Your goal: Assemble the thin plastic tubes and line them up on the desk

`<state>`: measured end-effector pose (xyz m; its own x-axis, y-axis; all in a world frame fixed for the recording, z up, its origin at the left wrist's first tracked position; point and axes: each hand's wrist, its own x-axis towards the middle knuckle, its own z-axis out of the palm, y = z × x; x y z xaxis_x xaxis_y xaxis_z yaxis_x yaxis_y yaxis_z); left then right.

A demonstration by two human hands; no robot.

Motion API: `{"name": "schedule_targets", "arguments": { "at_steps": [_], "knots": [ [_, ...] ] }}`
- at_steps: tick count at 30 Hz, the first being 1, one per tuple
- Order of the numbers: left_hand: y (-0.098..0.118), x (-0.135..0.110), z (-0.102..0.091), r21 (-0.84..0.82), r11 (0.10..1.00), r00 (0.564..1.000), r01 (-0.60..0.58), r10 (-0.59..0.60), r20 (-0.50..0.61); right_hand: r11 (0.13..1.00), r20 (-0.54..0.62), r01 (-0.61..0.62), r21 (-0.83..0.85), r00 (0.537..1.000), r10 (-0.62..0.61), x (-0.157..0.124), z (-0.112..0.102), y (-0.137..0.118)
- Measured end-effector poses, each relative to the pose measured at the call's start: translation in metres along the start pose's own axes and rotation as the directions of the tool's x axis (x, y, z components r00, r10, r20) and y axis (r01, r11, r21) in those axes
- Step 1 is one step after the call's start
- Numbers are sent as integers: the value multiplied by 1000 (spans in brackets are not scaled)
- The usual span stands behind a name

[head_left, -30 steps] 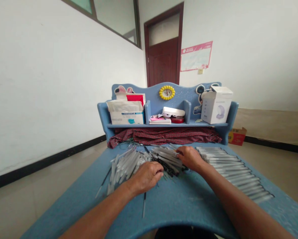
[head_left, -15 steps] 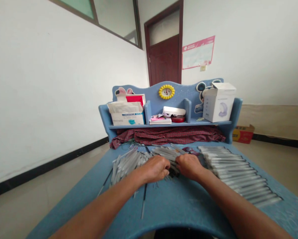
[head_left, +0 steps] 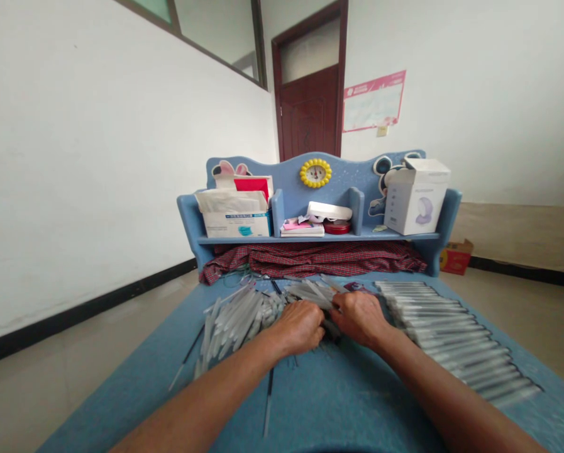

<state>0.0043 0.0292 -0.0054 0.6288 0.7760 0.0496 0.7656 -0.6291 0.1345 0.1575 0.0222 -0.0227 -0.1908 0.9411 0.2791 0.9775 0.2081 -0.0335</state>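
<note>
My left hand (head_left: 301, 326) is closed, with curled fingers, at the right end of a loose pile of thin translucent sticks (head_left: 237, 324). Close beside it on the right, my right hand (head_left: 358, 316) is closed too, its fingertips among more translucent sticks (head_left: 312, 290) behind the hands. Whatever either hand pinches is hidden by the fingers. Small dark pieces lie on the table between and below the hands. To the right of my right hand, a row of translucent tubes with dark ends (head_left: 456, 336) lies side by side.
The blue table (head_left: 338, 402) has a back shelf holding a mask box (head_left: 237, 223), a red round tin (head_left: 337, 227) and a white carton (head_left: 416, 198). A checked cloth (head_left: 310, 259) lies under the shelf. Single dark-tipped sticks (head_left: 268, 402) lie nearer me.
The view has shifted slightly, and the table appears a little closer. Both hands stay close together at the pile, with only small finger movements.
</note>
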Motion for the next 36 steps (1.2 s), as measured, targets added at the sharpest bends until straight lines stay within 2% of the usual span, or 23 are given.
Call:
{"name": "schedule_targets", "arguments": {
  "at_steps": [3,6,10,12,14,16,17,19,22,23,25,26,27,28,29,30,31,32,34,36],
  "knots": [
    [-1,-1,4,147,989,999,-31,29,13,999,-61,17,37,998,-15,2,3,0],
    [1,-4,7,210,975,998,-70,71,3,994,-110,4,112,994,8,2,5,0],
    [4,-8,11,242,966,995,-89,98,-25,943,-124,-25,332,990,70,2,10,1],
    [4,-9,13,246,965,995,-86,96,-30,835,-115,-13,550,989,90,2,13,1],
    [2,-10,13,244,965,994,-92,104,-37,627,-63,-23,778,992,114,3,16,1],
    [-1,-11,14,220,971,993,-90,104,-56,385,13,-61,921,992,126,4,17,1],
    [-3,-11,14,193,978,993,-81,96,-73,286,43,-80,955,990,132,5,17,0],
    [-8,-9,14,110,992,990,-57,71,-123,160,74,-98,982,986,148,5,16,-1],
    [-12,-7,9,-153,988,985,-38,11,-172,93,102,-121,988,977,187,4,13,-3],
    [-12,-7,5,-300,954,991,-22,-19,-133,86,108,-128,988,974,200,3,11,-3],
    [-9,-9,-4,-617,785,997,61,-18,75,83,110,-131,988,968,225,2,9,-3],
    [-6,-12,-9,-737,668,978,99,71,196,83,103,-126,989,966,236,1,8,-3],
    [-2,-15,-13,-804,577,922,146,216,322,85,92,-116,990,965,246,1,8,-2],
    [3,-19,-17,-820,529,807,216,376,456,88,79,-104,991,964,253,0,7,-1],
    [7,-22,-18,-808,514,664,289,500,556,93,66,-93,991,964,257,0,7,0],
    [12,-25,-18,-785,514,538,346,576,615,101,56,-84,991,965,256,-1,7,2],
    [15,-27,-16,-761,527,443,378,619,649,111,46,-75,991,967,250,-1,7,3],
    [18,-28,-12,-756,529,423,385,627,654,122,36,-68,990,970,242,-1,7,4],
    [19,-27,-1,-761,511,436,399,625,648,138,22,-55,989,973,228,-2,7,5],
    [15,-22,9,-795,473,518,380,604,606,136,13,-45,990,973,232,-3,6,5]
  ]
}}
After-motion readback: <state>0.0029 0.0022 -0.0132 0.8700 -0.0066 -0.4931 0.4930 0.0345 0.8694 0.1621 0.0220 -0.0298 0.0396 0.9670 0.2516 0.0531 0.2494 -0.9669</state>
